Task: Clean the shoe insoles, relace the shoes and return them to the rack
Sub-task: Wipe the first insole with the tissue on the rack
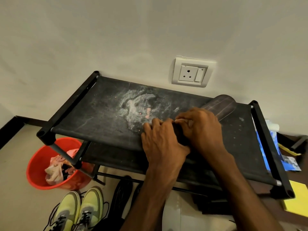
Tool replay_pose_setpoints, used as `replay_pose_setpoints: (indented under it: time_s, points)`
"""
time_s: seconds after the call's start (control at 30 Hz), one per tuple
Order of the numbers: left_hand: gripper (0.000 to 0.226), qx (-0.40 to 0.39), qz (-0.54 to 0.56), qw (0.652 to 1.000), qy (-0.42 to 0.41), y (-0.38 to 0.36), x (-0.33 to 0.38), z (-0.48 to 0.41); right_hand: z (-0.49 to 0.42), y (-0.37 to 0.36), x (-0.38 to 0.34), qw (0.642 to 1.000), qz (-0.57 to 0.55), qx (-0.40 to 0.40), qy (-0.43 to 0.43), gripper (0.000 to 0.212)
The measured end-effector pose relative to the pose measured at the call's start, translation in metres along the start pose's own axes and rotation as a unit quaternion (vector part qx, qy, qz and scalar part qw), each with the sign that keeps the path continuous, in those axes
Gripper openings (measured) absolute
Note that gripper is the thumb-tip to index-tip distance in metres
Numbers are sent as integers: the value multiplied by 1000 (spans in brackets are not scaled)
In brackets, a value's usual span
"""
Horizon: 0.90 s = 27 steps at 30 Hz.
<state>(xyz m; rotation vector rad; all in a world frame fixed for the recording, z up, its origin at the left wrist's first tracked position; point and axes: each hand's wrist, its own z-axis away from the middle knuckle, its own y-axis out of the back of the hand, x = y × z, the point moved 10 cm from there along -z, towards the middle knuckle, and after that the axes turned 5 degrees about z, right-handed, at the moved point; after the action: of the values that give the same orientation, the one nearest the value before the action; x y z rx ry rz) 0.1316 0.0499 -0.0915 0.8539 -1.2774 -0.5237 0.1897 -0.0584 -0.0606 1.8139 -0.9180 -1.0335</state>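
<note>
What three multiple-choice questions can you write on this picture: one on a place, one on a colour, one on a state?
1. Where does the bucket stand, relative to the rack?
A) on its top shelf
B) on the floor at its left end
C) on its lower shelf

2. What colour are the shoes on the floor?
A) black
B) yellow-green
C) red

3. How is the insole held?
A) by one hand alone
B) by no hand
C) by both hands

Answers:
1 B: the bucket sits on the floor, partly under the rack's left corner.
2 B: both uppers are yellow-green.
3 C: the left hand and the right hand both curl round it over the top shelf.
</note>
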Motion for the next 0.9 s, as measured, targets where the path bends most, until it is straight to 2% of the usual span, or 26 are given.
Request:
replay_pose_setpoints:
  time_s: [0.07, 0.13, 0.33, 0.4, 0.47, 0.53, 0.6, 0.67, 0.83, 0.9]
  points:
    - [78, 0, 2, 1000, 5, 1, -2, -2, -2, -2, 2, 1000, -6, 8, -7, 14]
    - [84, 1, 11, 1000, 12, 2, -5, -2, -1, -1, 2, 1000, 4, -19, 7, 11]
    - [96, 18, 37, 999, 31, 6, -6, 1, 14, -2, 22, 969, -4, -247, -14, 7]
    - [96, 22, 35, 999, 29, 7, -6, 2, 14, -1, 19, 974, -11, -227, -10, 10]
    - [94, 26, 31, 999, 28, 7, -6, 2, 12, 1, 10, 988, -31, -149, -4, 15]
    - [83, 30, 18, 999, 23, 8, -3, 3, 7, 0, 1, 997, -45, -67, 8, 14]
    - [72, 34, 11, 999, 19, 9, -2, 3, 2, -4, -2, 999, -42, -32, 9, 12]
    - [68, 39, 17, 999, 21, 9, -4, 2, -1, -9, -3, 998, -29, -49, 12, 13]
    - [69, 59, 28, 998, 21, 11, -4, 2, 14, -14, -11, 962, -91, -254, 44, 22]
    - [68, 62, 22, 998, 19, 10, -3, 2, 14, -10, -10, 965, -57, -253, 49, 20]
